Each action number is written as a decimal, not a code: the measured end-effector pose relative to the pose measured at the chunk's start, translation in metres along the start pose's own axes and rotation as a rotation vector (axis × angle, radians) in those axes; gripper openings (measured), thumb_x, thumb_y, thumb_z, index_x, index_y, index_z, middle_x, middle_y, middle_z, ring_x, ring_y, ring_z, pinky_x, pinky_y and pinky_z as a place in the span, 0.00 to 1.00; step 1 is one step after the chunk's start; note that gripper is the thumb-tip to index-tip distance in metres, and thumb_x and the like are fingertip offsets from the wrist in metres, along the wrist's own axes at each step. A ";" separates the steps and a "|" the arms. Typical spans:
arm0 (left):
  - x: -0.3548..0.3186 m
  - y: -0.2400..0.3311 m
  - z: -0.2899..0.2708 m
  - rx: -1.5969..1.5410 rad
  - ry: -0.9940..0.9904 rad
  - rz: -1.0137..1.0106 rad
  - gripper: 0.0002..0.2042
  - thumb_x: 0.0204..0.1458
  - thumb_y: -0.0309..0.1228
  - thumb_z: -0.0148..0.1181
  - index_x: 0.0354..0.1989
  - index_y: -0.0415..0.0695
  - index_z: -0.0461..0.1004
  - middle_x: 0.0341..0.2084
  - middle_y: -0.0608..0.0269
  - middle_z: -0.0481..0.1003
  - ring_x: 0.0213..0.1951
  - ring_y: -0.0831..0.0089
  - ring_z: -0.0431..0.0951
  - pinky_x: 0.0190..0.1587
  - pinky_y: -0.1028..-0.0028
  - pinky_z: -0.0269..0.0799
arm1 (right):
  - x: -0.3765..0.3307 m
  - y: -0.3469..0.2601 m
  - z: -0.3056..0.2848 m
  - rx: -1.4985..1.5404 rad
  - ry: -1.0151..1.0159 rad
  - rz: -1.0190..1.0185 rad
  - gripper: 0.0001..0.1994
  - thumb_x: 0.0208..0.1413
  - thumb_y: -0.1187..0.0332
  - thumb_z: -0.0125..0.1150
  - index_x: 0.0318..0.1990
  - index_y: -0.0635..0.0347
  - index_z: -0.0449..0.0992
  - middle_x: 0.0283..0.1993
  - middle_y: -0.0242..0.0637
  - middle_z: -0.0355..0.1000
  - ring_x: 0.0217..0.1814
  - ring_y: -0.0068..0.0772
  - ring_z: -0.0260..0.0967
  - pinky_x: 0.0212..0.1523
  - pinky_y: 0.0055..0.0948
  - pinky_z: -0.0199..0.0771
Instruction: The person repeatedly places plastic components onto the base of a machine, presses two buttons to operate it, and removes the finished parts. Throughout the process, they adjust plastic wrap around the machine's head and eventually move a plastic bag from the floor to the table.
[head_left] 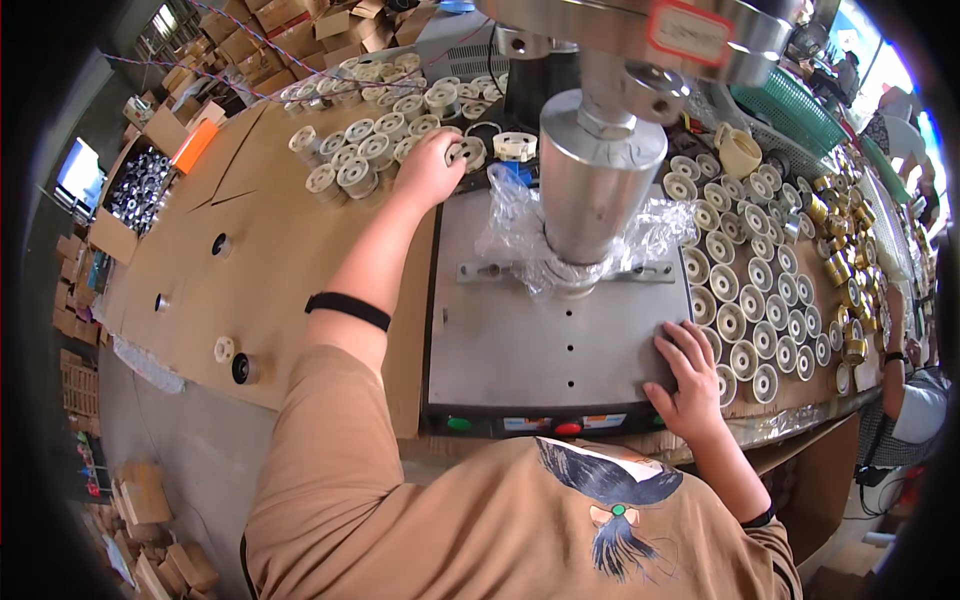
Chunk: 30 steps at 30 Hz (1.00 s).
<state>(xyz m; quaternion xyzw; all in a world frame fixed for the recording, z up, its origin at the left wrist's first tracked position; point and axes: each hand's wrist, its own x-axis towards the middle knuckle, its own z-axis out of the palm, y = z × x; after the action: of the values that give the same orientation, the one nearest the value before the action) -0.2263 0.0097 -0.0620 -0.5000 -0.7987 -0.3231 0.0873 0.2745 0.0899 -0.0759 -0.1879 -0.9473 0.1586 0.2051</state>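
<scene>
My left arm reaches to the far side of the table, where my left hand (428,172) has its fingers curled around the edge of a cream round plastic part (468,153). Another white round part (515,147) stands just to its right. My right hand (688,385) lies with fingers spread on the front right corner of a grey metal base plate (510,345), holding nothing. Above that plate stands a press machine with a large metal cylinder head (602,180). Crumpled clear plastic film (520,225) wraps the foot of the head and hides what is under it.
Many cream round parts (375,150) crowd the table's back left, and more white rings (752,300) with gold-coloured rings (855,265) fill the right side. A few dark pieces (243,368) lie on the left cardboard. Green and red buttons (567,428) line the machine's front. Someone sits far right.
</scene>
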 end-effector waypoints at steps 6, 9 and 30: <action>0.046 -0.059 -0.006 0.211 -0.157 -0.258 0.24 0.52 0.26 0.56 0.60 0.48 0.74 0.60 0.53 0.72 0.60 0.53 0.72 0.61 0.60 0.69 | 0.003 0.000 -0.002 -0.024 -0.032 0.006 0.30 0.47 0.54 0.67 0.56 0.62 0.75 0.65 0.50 0.67 0.70 0.64 0.58 0.68 0.55 0.60; 0.048 -0.094 -0.005 0.286 -0.252 -0.162 0.28 0.50 0.22 0.55 0.64 0.50 0.70 0.64 0.54 0.68 0.62 0.54 0.70 0.63 0.61 0.68 | 0.006 0.000 -0.001 -0.029 -0.052 0.009 0.30 0.47 0.53 0.67 0.56 0.62 0.75 0.65 0.50 0.67 0.70 0.64 0.59 0.68 0.55 0.61; 0.062 -0.106 0.001 0.217 -0.480 -0.063 0.20 0.43 0.17 0.60 0.46 0.47 0.77 0.58 0.54 0.68 0.58 0.51 0.72 0.60 0.63 0.70 | 0.005 0.003 0.001 -0.065 -0.058 0.002 0.30 0.51 0.47 0.63 0.55 0.61 0.76 0.64 0.50 0.68 0.69 0.62 0.60 0.67 0.54 0.62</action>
<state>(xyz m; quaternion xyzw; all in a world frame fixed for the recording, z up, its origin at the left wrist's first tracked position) -0.3468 0.0256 -0.0796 -0.5247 -0.8419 -0.1102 -0.0615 0.2707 0.0948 -0.0758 -0.1906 -0.9574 0.1332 0.1714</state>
